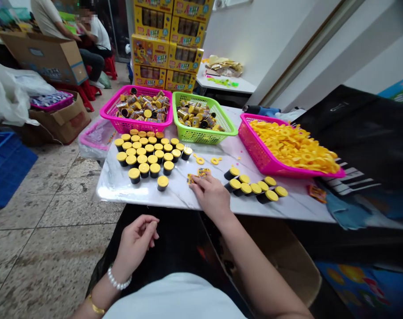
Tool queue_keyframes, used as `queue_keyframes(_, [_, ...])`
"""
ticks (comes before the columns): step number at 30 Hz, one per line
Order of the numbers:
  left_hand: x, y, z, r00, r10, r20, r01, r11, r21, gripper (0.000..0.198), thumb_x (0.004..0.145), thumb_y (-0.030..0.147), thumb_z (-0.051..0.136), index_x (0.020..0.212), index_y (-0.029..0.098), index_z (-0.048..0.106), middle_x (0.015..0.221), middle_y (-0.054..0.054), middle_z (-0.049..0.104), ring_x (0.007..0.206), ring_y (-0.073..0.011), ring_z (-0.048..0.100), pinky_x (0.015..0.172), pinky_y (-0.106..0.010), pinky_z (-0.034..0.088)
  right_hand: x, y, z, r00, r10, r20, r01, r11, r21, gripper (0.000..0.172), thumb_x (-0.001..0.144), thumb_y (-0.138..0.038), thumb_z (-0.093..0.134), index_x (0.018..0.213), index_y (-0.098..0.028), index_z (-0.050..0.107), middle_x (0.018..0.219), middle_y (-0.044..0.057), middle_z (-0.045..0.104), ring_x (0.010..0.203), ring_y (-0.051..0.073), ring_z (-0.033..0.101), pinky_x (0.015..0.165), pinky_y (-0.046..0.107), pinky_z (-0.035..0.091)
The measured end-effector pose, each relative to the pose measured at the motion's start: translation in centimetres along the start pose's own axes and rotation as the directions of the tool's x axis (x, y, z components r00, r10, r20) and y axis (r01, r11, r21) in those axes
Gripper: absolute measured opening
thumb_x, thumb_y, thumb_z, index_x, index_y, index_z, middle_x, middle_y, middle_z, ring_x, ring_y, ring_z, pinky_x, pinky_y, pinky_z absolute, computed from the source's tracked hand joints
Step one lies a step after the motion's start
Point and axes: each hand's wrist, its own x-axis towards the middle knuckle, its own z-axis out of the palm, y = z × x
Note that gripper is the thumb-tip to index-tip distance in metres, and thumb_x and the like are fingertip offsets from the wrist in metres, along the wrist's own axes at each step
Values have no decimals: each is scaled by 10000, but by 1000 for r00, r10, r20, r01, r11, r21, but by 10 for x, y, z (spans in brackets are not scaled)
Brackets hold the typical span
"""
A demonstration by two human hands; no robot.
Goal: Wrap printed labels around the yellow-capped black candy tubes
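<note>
Here the half-open right hand [214, 197] touches slips [204, 172].

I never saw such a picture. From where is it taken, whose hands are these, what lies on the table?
No machine here: these are the camera wearer's bare hands, seen from the head. The right hand touches small printed packets on the table; whether it grips one is unclear. The left hand looks empty. Black cups with yellow lids stand in two groups, two yellow rings lying between. Behind are a pink basket and a green basket of small containers; another pink basket, at right, holds yellow pieces.
</note>
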Motion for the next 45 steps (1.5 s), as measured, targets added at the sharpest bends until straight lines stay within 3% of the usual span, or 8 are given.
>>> queue_keyframes(5, [2,13,9,996,2,84,2,999,-42,411,831,538,694,917,137,692,612,-10,635,469,-93,535,430,-187,395,8,9,1,998,32,50,-35,997,70,181,878,-286,683,727,-218,755,752,48,733,767,214,668,684,308,485])
queue_keyframes(10, [6,28,16,995,-5,103,27,978,-209,450,795,517,745,1016,132,675,784,-60,702,558,-109,579,432,-187,421,-30,-28,-16,985,-133,-105,156,957,244,186,946,-266,628,828,-214,762,680,36,691,653,177,613,648,302,486])
queue_keyframes(15, [11,27,17,993,53,108,-24,966,-259,374,775,444,789,970,132,725,889,-82,731,686,-128,614,585,-229,516,-69,-63,-22,954,-294,-57,294,881,372,111,926,-179,636,882,-198,736,681,34,663,631,171,581,623,304,494])
queue_keyframes(20, [10,26,2,993,40,114,-23,988,-152,314,800,428,759,904,132,749,727,-38,694,573,-99,555,534,-211,457,-58,-62,-32,979,-77,187,-46,814,578,262,867,-321,710,1101,-205,697,835,32,669,616,138,586,568,273,515])
queue_keyframes(25, [7,33,0,990,140,26,-135,982,-133,347,823,348,747,1096,144,681,710,2,654,607,-98,569,586,-207,480,-49,-65,-25,835,-50,548,-385,658,647,242,867,-395,679,745,-186,695,596,-15,630,480,101,503,456,224,420])
queue_keyframes(28, [1,35,0,969,170,-177,-193,973,-124,263,825,380,746,930,153,661,735,1,642,588,-84,550,547,-189,461,-53,-72,-16,868,95,487,-443,593,673,353,892,-445,647,651,-188,639,516,-35,550,451,93,445,432,222,366])
queue_keyframes(31, [-8,33,-3,970,153,-187,-172,981,-93,290,861,430,704,791,154,650,606,25,574,481,-66,481,454,-180,396,-55,-76,-12,897,162,412,-423,588,690,376,903,-465,644,649,-188,640,519,-33,543,457,96,448,443,227,368])
queue_keyframes(45, [-10,31,-5,955,198,-222,-242,951,-191,172,768,298,783,782,136,727,617,21,597,465,-45,425,430,-179,342,-60,-87,-4,982,-54,179,-103,646,756,209,926,-264,657,731,-195,675,649,-12,656,547,111,566,547,244,458])
